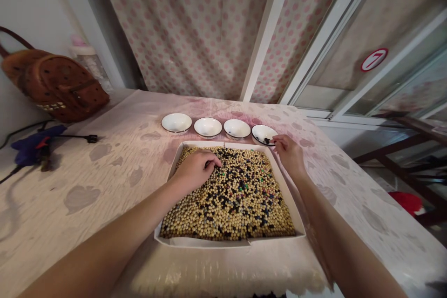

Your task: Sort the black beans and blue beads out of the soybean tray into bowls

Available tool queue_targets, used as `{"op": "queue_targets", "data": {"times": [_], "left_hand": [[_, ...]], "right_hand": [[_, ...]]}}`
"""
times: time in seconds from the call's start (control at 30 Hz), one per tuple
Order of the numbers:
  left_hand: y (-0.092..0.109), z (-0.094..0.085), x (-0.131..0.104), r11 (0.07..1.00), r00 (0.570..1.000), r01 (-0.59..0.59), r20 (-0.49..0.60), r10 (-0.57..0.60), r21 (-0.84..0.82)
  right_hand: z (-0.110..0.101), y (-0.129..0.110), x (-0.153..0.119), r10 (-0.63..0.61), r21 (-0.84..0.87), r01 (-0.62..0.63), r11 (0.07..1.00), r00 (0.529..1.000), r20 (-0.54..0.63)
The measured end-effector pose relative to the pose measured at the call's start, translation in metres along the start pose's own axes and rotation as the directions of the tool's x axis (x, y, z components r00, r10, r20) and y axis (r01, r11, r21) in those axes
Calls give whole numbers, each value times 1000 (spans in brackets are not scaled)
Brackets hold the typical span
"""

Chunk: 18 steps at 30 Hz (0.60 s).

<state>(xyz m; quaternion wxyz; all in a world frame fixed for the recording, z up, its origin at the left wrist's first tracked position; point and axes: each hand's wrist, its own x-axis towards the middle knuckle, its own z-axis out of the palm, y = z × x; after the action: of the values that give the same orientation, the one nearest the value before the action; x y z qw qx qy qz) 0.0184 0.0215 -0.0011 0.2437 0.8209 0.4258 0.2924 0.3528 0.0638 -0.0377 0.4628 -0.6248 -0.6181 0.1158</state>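
Note:
A shallow white box (202,242) full of small round beads or beans (237,209), mostly tan with black ones and a few green, blue and reddish ones mixed in, lies in front of me. My left hand (200,167) is over its upper left part, fingers curled together at the surface; what they pinch is hidden. My right hand (288,152) is at the rim of the rightmost white bowl (260,131), thumb and fingertips pressed together. Several black pieces (267,140) lie in that bowl near my fingertips. Anything between those fingers is too small to make out.
Left of that bowl stand more white bowls (207,127) in a row; one holds a tiny dark speck. A brown backpack (70,86), a bottle (91,63) and a blue device with a cable (37,144) are at the left. A dotted curtain (195,32) hangs behind the table.

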Motion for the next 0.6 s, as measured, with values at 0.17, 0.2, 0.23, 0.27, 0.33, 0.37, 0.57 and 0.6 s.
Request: {"op": "queue_targets", "data": {"times": [0.17,0.2,0.23,0.27,0.33,0.37,0.57,0.6], "left_hand": [[0,-1,1,1000,1000,-3,-3,3,10],[0,-1,1,1000,1000,0,-1,0,12],[0,-1,1,1000,1000,4,3,-4,12],[0,-1,2,1000,1000,6,8,-6,11],[-1,0,2,1000,1000,6,15,-6,7],[-2,0,2,1000,1000,3,16,-3,5],[-5,1,3,1000,1000,-5,11,5,6],[-5,2,3,1000,1000,-7,11,7,11]], "right_hand": [[-6,-9,-1,-7,39,9,999,999,-48],[-7,-12,-3,-9,62,13,998,998,-55],[-8,-17,-5,-15,87,19,996,999,-51],[-9,-24,-7,-26,109,29,994,999,-27],[-10,-40,-15,-71,130,59,990,993,89],[-9,-49,-19,-101,129,78,989,977,188],[-7,-103,-48,-350,185,318,930,608,713],[-7,-108,-51,-360,188,342,921,557,749]]}}
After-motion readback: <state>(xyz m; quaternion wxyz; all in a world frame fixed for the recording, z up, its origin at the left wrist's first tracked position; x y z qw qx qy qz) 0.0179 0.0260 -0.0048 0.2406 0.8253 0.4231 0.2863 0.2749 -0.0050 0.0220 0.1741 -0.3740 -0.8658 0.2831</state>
